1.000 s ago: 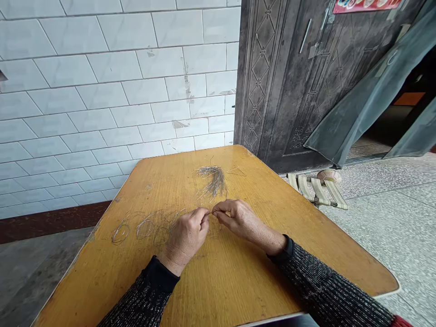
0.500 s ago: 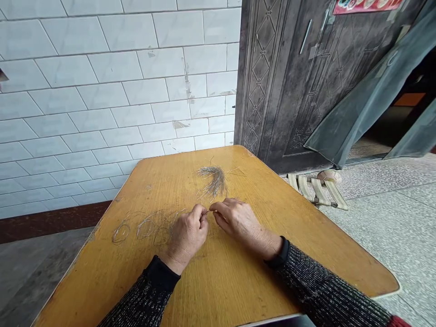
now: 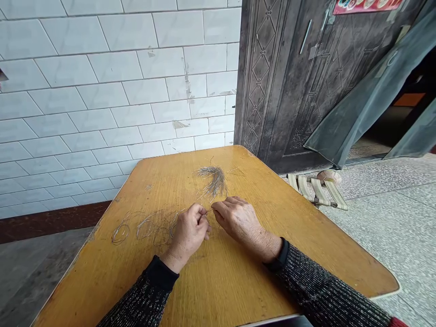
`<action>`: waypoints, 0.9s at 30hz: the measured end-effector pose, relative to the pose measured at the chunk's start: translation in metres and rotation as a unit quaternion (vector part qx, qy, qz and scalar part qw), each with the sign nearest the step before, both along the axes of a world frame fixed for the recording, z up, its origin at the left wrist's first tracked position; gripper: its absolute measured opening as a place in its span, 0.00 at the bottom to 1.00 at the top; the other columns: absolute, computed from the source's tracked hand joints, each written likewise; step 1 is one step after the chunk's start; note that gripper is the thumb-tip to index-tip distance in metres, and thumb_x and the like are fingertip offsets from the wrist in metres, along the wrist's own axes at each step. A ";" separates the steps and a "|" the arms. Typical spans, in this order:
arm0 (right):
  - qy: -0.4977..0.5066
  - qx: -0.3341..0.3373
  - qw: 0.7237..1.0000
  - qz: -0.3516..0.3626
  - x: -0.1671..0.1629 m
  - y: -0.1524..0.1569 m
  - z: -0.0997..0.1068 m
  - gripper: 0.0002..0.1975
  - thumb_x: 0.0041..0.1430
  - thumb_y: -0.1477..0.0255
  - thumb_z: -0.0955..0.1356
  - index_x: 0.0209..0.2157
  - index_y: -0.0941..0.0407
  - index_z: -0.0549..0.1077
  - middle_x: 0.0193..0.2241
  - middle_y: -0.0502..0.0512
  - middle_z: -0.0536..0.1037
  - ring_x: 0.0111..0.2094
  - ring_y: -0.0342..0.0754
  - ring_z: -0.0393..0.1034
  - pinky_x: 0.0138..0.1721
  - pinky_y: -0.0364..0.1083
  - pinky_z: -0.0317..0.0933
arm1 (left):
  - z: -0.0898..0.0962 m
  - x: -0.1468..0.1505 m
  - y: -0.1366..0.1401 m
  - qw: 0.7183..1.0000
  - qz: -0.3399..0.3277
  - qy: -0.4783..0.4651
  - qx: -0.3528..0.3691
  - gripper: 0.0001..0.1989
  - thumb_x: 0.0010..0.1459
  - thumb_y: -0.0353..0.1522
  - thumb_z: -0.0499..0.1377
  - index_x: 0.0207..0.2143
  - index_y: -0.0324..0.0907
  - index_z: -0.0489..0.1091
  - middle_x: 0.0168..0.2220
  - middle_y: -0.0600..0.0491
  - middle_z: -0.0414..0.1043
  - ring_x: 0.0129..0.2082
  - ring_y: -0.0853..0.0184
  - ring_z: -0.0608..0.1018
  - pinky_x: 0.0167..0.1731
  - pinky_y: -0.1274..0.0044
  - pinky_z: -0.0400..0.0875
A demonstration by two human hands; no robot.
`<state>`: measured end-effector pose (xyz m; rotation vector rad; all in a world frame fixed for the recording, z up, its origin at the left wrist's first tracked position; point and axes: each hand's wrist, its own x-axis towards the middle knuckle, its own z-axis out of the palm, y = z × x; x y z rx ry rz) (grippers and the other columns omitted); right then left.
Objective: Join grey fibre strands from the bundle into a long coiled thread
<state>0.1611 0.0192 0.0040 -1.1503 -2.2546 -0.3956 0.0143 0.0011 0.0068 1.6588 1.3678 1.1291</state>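
Observation:
My left hand (image 3: 190, 229) pinches one end of a thin wire (image 3: 209, 210) between thumb and fingertips. Just to its right, my right hand (image 3: 238, 218) is closed on the same wire, and only a short piece shows between the two. Beyond the hands lies a bent bundle of thin metal wires (image 3: 216, 180) with loose ends sticking out. Left of my left hand, several wire loops rest on the wood, among them a wire ring (image 3: 121, 233) and another wire ring (image 3: 146, 228). My left hand partly covers the nearest loop.
The wooden table (image 3: 218, 281) reaches to a white tiled wall (image 3: 129, 91). A dark carved door (image 3: 282, 91) and a grey-green curtain (image 3: 364, 104) stand at the right. A folding stool with striped straps (image 3: 316, 190) lies on the floor beside the table.
My left hand has shifted slightly, with its lower fingers loosened. The right hand has moved a little away, so more wire shows between them. The bundle and loops stay put.

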 end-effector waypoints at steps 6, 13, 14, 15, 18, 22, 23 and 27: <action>0.002 0.035 0.999 -0.024 0.004 0.000 0.007 0.11 0.54 0.78 0.62 0.40 0.57 0.69 0.33 0.57 0.74 0.34 0.49 0.65 0.34 0.46 0.57 | -0.003 0.000 0.001 0.991 -0.022 -0.090 -0.095 0.01 0.49 0.28 0.53 0.26 0.41 0.61 0.19 0.56 0.72 0.16 0.72 0.74 0.16 0.83 0.61; 0.014 0.075 0.997 -0.009 0.003 0.000 0.003 0.07 0.59 0.77 0.61 0.29 0.56 0.68 0.35 0.57 0.72 0.39 0.50 0.61 0.39 0.48 0.56 | -0.001 0.006 -0.003 0.978 -0.011 -0.173 -0.118 0.02 0.49 0.29 0.54 0.26 0.40 0.61 0.20 0.54 0.72 0.17 0.71 0.74 0.17 0.82 0.62; 0.015 0.078 0.997 -0.013 0.003 0.002 0.002 0.08 0.59 0.78 0.61 0.29 0.56 0.68 0.34 0.57 0.71 0.39 0.50 0.61 0.39 0.48 0.56 | -0.002 0.007 -0.003 0.976 -0.008 -0.181 -0.119 0.03 0.49 0.29 0.54 0.27 0.40 0.60 0.20 0.54 0.72 0.17 0.71 0.74 0.18 0.81 0.62; 0.015 0.080 0.997 -0.018 0.003 0.003 0.001 0.08 0.59 0.78 0.61 0.28 0.57 0.68 0.33 0.57 0.71 0.38 0.49 0.61 0.39 0.48 0.55 | -0.002 0.008 -0.003 0.975 -0.005 -0.188 -0.121 0.04 0.49 0.30 0.55 0.27 0.40 0.60 0.20 0.54 0.72 0.17 0.71 0.74 0.18 0.81 0.63; 0.021 0.085 0.996 -0.027 0.003 0.003 0.000 0.09 0.59 0.78 0.60 0.28 0.56 0.68 0.30 0.56 0.71 0.36 0.49 0.61 0.37 0.48 0.55 | -0.005 0.009 -0.003 0.969 0.002 -0.205 -0.134 0.05 0.49 0.32 0.56 0.29 0.41 0.60 0.21 0.53 0.74 0.19 0.69 0.76 0.19 0.79 0.65; 0.078 0.125 0.989 -0.006 0.003 -0.005 0.009 0.05 0.59 0.75 0.62 0.34 0.56 0.69 0.36 0.58 0.72 0.43 0.52 0.61 0.44 0.51 0.55 | -0.006 0.006 0.000 0.965 0.021 -0.228 -0.129 0.08 0.50 0.35 0.57 0.30 0.40 0.61 0.26 0.49 0.75 0.25 0.66 0.78 0.22 0.79 0.66; 0.099 0.131 0.986 0.006 0.003 -0.007 0.011 0.05 0.58 0.74 0.62 0.36 0.56 0.69 0.38 0.58 0.71 0.45 0.52 0.60 0.46 0.52 0.54 | -0.006 0.005 0.001 0.963 0.023 -0.238 -0.128 0.09 0.50 0.35 0.58 0.31 0.40 0.62 0.28 0.49 0.76 0.26 0.66 0.78 0.23 0.79 0.66; 0.210 0.087 0.973 0.044 0.005 -0.008 0.010 0.07 0.58 0.71 0.63 0.38 0.56 0.68 0.38 0.59 0.71 0.44 0.52 0.62 0.45 0.52 0.57 | -0.007 -0.001 0.003 0.944 0.017 -0.294 -0.149 0.10 0.49 0.35 0.60 0.31 0.40 0.63 0.35 0.47 0.75 0.31 0.66 0.78 0.25 0.80 0.67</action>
